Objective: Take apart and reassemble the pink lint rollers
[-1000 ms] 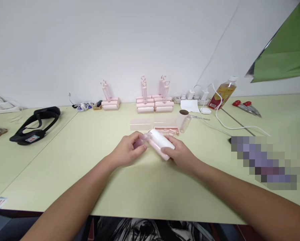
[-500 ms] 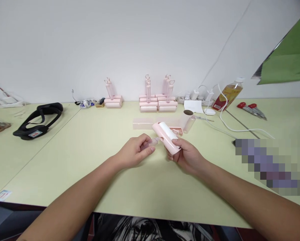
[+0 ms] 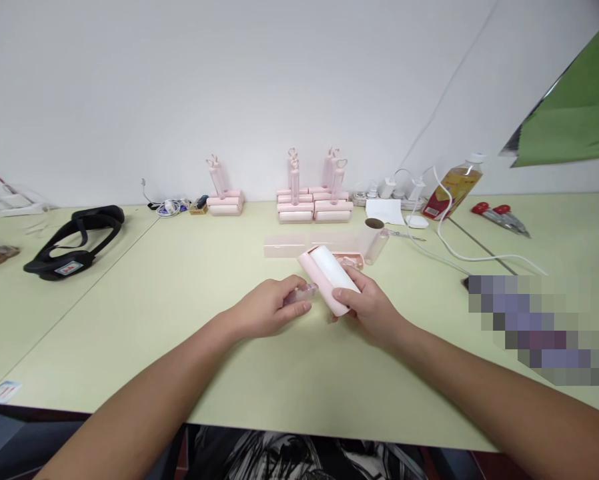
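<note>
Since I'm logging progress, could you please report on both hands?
Left hand holding clear tube; right hand holding pink-and-white roller. Roller tilted, tube beside it. No obstruction visible between them.

The place looks like a workroom, perhaps in an office: a long surface stands along a plain wall; it carries chargers, a cable and several pink rollers of the same kind.

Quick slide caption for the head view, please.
Left hand holds a clear handle; right hand grips a pink-and-white roller over the pale-green table.
</note>
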Action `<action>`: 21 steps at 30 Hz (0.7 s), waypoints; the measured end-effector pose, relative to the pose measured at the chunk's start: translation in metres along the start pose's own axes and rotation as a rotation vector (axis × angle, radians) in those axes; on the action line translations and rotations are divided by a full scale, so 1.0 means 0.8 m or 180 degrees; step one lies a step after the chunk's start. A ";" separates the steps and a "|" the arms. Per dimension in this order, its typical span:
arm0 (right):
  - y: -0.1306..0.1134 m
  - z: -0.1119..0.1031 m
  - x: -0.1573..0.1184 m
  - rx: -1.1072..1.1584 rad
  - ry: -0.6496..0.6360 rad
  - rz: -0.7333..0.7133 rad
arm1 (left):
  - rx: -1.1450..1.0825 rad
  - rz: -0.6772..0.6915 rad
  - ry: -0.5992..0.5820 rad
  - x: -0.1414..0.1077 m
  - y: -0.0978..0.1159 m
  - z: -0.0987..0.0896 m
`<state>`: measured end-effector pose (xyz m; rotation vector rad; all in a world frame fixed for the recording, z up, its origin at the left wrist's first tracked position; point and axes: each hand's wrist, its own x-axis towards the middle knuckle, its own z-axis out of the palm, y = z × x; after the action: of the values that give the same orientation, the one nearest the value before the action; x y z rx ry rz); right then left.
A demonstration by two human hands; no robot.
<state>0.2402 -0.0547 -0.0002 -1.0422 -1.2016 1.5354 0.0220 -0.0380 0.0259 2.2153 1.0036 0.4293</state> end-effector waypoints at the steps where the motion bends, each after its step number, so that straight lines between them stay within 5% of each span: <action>1: -0.002 0.001 -0.001 -0.0163 0.0014 -0.0013 | 0.0026 -0.0006 -0.0022 0.000 0.000 0.000; 21: 0.001 0.015 -0.009 -0.0748 0.0029 -0.0221 | 0.0229 -0.0154 0.0280 0.003 0.001 0.022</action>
<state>0.2306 -0.0645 0.0013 -1.1450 -1.4223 1.3577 0.0331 -0.0442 0.0139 2.2473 1.1330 0.4795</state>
